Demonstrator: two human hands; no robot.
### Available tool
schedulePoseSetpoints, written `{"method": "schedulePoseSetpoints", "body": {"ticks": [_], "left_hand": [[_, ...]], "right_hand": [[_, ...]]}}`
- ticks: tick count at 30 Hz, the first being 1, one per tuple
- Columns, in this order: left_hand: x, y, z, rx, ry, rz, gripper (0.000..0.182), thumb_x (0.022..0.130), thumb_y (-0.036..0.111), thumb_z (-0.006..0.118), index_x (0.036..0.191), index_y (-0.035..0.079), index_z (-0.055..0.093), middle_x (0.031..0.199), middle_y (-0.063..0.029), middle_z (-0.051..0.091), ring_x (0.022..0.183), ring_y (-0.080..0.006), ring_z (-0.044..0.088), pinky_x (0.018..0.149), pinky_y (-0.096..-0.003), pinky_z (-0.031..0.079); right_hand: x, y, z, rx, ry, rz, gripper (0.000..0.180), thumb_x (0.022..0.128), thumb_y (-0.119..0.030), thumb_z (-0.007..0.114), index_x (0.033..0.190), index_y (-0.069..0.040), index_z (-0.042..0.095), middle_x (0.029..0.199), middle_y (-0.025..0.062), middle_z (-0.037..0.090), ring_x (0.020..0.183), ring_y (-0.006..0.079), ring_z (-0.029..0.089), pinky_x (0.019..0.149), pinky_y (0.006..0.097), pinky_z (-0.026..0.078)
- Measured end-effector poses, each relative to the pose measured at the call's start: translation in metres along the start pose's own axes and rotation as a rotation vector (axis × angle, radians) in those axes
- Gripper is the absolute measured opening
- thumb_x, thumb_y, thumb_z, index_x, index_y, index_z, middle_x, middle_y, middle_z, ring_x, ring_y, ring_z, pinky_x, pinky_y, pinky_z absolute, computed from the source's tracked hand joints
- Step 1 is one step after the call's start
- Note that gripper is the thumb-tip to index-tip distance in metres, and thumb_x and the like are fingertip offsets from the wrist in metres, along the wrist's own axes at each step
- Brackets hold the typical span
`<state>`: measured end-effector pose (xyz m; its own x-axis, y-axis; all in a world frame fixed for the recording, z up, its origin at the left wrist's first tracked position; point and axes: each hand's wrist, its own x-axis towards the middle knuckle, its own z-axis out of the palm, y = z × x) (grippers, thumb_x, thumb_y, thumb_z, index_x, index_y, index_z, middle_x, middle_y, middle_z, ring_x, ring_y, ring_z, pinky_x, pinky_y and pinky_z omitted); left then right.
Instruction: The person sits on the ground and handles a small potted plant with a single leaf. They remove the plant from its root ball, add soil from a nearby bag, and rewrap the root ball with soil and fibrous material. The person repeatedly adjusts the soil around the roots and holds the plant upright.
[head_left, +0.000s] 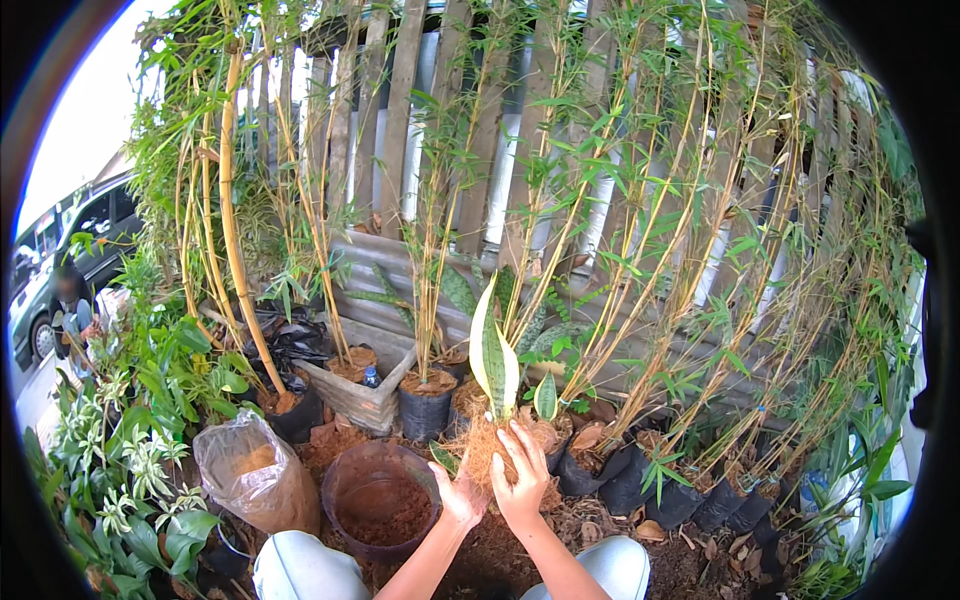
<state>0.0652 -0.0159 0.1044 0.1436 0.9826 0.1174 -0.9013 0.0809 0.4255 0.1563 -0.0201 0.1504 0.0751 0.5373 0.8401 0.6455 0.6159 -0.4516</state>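
Note:
Between my two hands is a snake plant (494, 352) with yellow-edged upright leaves, its base wrapped in a loose ball of brown coconut fibre (487, 450). My left hand (459, 491) cups the fibre from the left and below. On the right side, my right hand (520, 469) presses its fingers against the same ball. The roots are hidden inside the fibre. Just left of my left forearm stands a round dark plastic tub (381, 501) with reddish-brown soil in it. A smaller snake plant leaf (546, 397) rises behind my right hand.
A clear plastic bag (255, 472) of brown material stands left of the tub. Black grow bags (679, 504) with bamboo line the right. Behind are a concrete planter (367, 409), corrugated sheets and a slatted wooden fence (397, 127). At far left are a person (75, 319) and a vehicle (97, 232).

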Motion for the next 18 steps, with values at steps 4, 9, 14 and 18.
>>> {"method": "schedulePoseSetpoints", "body": {"ticks": [4, 9, 14, 18], "left_hand": [[0.007, -0.007, -0.007, 0.323, -0.103, 0.122, 0.095, 0.075, 0.07, 0.053, 0.139, 0.005, 0.027, 0.139, -0.0096, 0.037, 0.127, -0.0243, 0.038, 0.106, -0.038, 0.032], [0.012, -0.003, -0.003, 0.284, 0.048, 0.065, 0.06, 0.09, 0.051, 0.049, 0.13, 0.006, 0.041, 0.125, -0.0084, 0.05, 0.113, -0.02, 0.051, 0.095, -0.0336, 0.044], [0.012, 0.003, 0.009, -0.049, 0.103, -0.024, 0.043, 0.095, 0.04, 0.042, 0.12, 0.006, 0.049, 0.113, -0.009, 0.057, 0.101, -0.0193, 0.057, 0.088, -0.033, 0.047], [0.017, 0.01, 0.012, -0.05, 0.073, -0.021, 0.047, 0.095, 0.043, 0.038, 0.122, 0.006, 0.049, 0.118, -0.009, 0.057, 0.105, -0.0214, 0.057, 0.09, -0.0363, 0.046]], "right_hand": [[-0.002, 0.001, 0.001, -0.035, 0.007, -0.031, 0.034, 0.074, -0.01, 0.064, 0.109, -0.008, 0.064, 0.121, 0.0125, 0.056, 0.113, 0.0345, 0.052, 0.095, 0.0438, 0.041], [-0.007, 0.0, 0.006, -0.086, 0.006, -0.119, 0.034, 0.074, -0.013, 0.065, 0.108, -0.009, 0.065, 0.121, 0.0118, 0.056, 0.114, 0.0361, 0.051, 0.094, 0.0446, 0.042], [-0.012, -0.006, 0.008, -0.145, -0.034, -0.168, 0.037, 0.075, -0.02, 0.065, 0.111, -0.012, 0.064, 0.123, 0.0108, 0.055, 0.116, 0.0356, 0.047, 0.094, 0.0453, 0.037], [-0.004, -0.001, 0.002, 0.137, -0.149, -0.095, 0.051, 0.084, -0.046, 0.047, 0.117, -0.009, 0.061, 0.126, 0.0133, 0.053, 0.118, 0.0354, 0.046, 0.098, 0.045, 0.03]]}}
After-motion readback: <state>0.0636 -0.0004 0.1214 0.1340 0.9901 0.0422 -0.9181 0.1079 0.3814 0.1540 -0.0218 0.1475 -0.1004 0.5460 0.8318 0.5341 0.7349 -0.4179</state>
